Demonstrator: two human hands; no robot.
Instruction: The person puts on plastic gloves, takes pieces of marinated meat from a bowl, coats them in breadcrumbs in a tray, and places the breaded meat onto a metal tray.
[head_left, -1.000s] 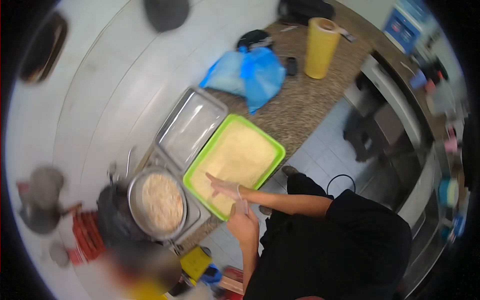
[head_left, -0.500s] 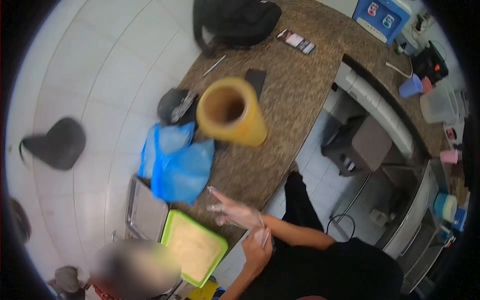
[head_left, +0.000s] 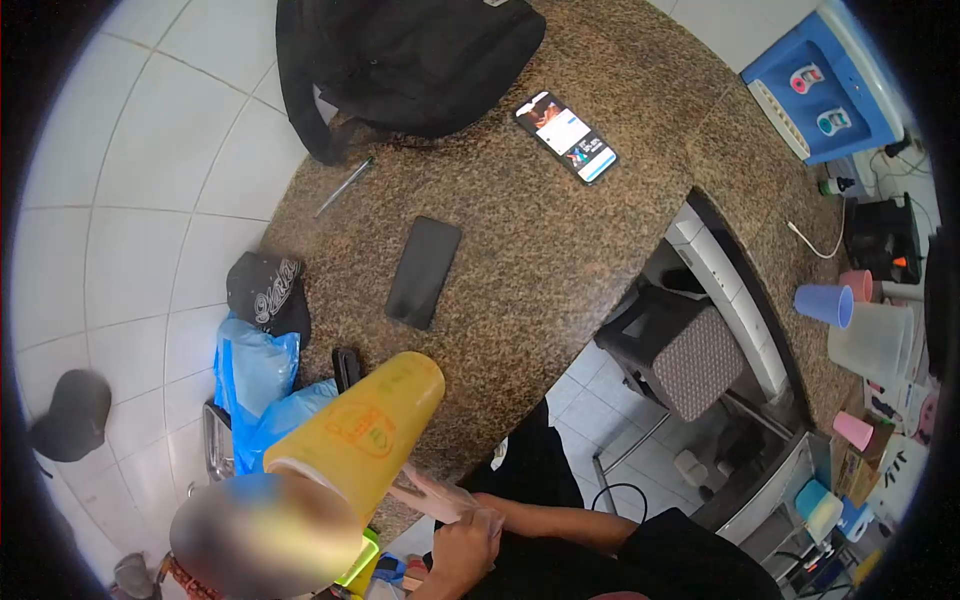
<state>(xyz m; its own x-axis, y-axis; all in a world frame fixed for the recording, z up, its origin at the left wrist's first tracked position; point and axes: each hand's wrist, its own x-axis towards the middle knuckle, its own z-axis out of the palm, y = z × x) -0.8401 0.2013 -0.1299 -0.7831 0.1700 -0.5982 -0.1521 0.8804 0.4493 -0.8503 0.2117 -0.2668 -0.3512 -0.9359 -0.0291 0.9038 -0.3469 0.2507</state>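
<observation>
My right hand (head_left: 438, 497) wears a clear plastic glove and reaches left along the counter's front edge. Its fingers, partly behind the yellow roll, look stretched out. My left hand (head_left: 462, 550) is bare and closed at the right wrist, pinching the cuff of the plastic glove (head_left: 486, 520). Close to both hands rises a large yellow roll (head_left: 375, 425) with an orange printed mark, apparently plastic film. It covers part of the counter. A sliver of a bright green tray (head_left: 362, 560) shows below it, beside a blurred patch.
On the granite counter (head_left: 520, 260) lie a dark phone (head_left: 423, 272), a lit phone (head_left: 567, 137), a pen (head_left: 345, 187), a black bag (head_left: 410, 70), a black cap (head_left: 265, 290) and blue plastic bags (head_left: 250, 370). A grey stool (head_left: 680, 350) stands below. Cups (head_left: 824, 305) sit at right.
The view has swung, so the counter things sit lower and further left. The yellow roll now hides most of the green tray. My left hand stays at the right wrist, on the glove cuff.
</observation>
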